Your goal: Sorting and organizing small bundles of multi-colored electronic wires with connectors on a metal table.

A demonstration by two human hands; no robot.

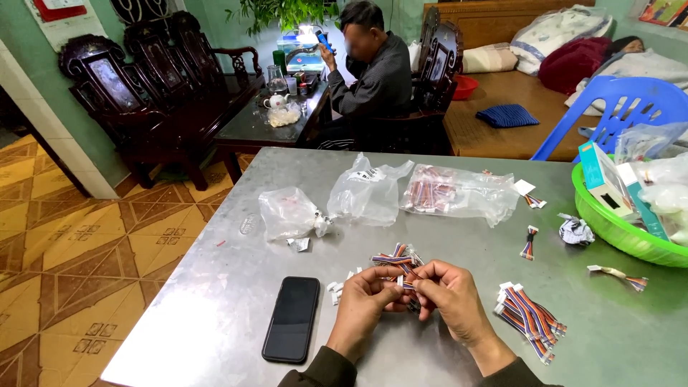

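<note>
Table (215, 315): brushed metal sheet, dull grey, rounded corners, scuffed. Everything you're working on sits on it.

Green plastic basin (609, 226) at the right edge, round and glossy, holding small cartons and bags. Three crinkled clear plastic bags across the middle: the flat one (459, 192) shows striped wire pieces inside, and the two puffed ones (367, 192) (289, 213) look mostly slack.

Black phone (292, 319) lies flat, screen dark, glossy slab, just left of your hands.

Your left hand (365, 301) and right hand (451, 297) meet at the table's near-centre. Fingers of both are pinched together on a small bundle of ribbon wires (396, 261): short, flat, multicoloured strands with white plug ends, fanned out above your knuckles.

Finished stack of the same wires (530, 319) lies just right of your right hand, rows roughly parallel. Loose single pieces (529, 242) (620, 276) lie scattered further right, and small white connectors (337, 290) sit between phone and left hand.
</note>
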